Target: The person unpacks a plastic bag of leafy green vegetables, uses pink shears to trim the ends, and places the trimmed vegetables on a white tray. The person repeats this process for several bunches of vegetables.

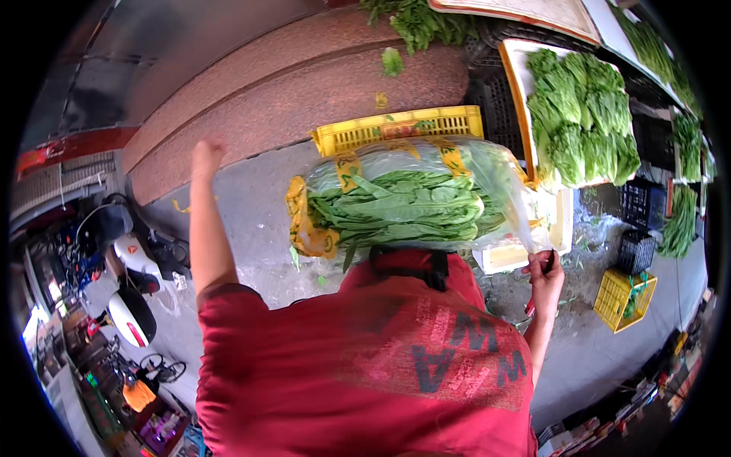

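Note:
A bundle of leafy green vegetables [400, 208] lies in front of my body, in a clear plastic bag [491, 157] with yellow printed tape around it. At the right end, my right hand [543, 280] pinches the gathered plastic of the bag. A dark, slim object [550, 261] shows at its fingers and a red piece [530, 308] below them; I cannot tell what they are. My left hand [209, 157] is raised to the left, apart from the bundle. It is blurred with fingers curled, and whether it holds anything is unclear.
A yellow plastic crate [400, 127] stands just beyond the bundle, before a stone step [297, 94]. To the right are a foam box [517, 114] of lettuce, a white foam box [502, 261] and another yellow crate [624, 300]. A white scooter [128, 314] stands at left.

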Motion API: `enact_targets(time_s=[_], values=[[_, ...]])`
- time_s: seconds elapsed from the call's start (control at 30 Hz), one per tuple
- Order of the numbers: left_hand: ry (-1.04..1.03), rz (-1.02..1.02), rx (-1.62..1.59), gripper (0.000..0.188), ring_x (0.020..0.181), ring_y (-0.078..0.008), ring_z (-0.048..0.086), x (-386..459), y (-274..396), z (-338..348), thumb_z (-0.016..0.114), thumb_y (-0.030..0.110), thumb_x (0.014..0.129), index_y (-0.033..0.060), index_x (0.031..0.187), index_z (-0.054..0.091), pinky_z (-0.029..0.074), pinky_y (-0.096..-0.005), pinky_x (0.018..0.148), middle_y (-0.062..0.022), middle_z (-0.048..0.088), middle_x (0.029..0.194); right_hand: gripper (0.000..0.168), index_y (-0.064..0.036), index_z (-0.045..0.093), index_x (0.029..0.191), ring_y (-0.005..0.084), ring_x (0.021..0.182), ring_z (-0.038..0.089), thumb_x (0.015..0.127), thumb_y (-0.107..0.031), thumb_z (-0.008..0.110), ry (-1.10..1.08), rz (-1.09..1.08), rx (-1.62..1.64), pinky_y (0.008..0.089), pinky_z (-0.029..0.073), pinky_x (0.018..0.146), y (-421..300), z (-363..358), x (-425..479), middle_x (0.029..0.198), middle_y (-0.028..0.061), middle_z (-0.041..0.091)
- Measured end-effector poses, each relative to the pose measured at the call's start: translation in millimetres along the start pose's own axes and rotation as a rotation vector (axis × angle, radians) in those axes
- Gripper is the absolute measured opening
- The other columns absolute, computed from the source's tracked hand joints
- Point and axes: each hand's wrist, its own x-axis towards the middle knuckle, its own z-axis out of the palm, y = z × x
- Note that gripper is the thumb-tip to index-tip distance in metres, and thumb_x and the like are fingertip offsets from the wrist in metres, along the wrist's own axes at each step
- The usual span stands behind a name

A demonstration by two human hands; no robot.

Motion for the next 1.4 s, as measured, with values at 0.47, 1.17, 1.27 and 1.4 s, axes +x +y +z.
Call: enact_targets(time_s=[0.47,1.17,1.27,1.4], values=[[-0.342,0.301,-0.111,0.039,0.103,-0.0258,0.05,-114.9,244.7,16.0,0.073,0.018,0.063,0.0077,0.098,0.06,0.037,-0.0387,0.088,-0.007,0.057,0.102,0.02,-0.001,0.062,0.093,0.0166,0.06,0.057,0.075,-0.008,0.066,-0.569,-0.503,-0.328,0.029,0.047,0.056,-129.4,109.6,-6.1,0.073,0.0093,0.06],[0.031,0.246,-0.184,0.023,0.091,-0.0223,0.052,-121.3,235.3,59.2,0.071,0.021,0.064,0.0092,0.082,0.061,0.039,-0.0386,0.078,-0.0035,0.055,0.088,0.017,0.002,0.052,0.089,0.0384,0.084,0.057,0.084,-0.015,0.051,-0.779,-0.864,-0.721,0.0452,0.044,0.073,-146.1,323.9,75.0,0.085,0.0236,0.06],[0.167,0.224,-0.21,0.011,0.083,-0.0254,0.053,-117.6,235.2,82.8,0.062,0.009,0.068,0.0073,0.078,0.059,0.042,-0.0378,0.071,-0.0069,0.054,0.08,0.02,0.005,0.05,0.091,0.0393,0.086,0.057,0.085,-0.014,0.049,-0.803,-0.821,-0.704,0.0458,0.044,0.075,-150.8,329.4,81.9,0.087,0.0256,0.059],[0.201,0.372,-0.331,0.01,0.077,-0.0285,0.053,-122.8,233.4,88.5,0.055,0.0,0.065,0.005,0.073,0.055,0.045,-0.0374,0.068,-0.0094,0.052,0.074,0.016,0.004,0.05,0.088,0.0409,0.084,0.056,0.084,-0.012,0.048,-0.707,-0.933,-0.777,0.045,0.044,0.074,-149.7,346.8,102.9,0.084,0.0243,0.058]])
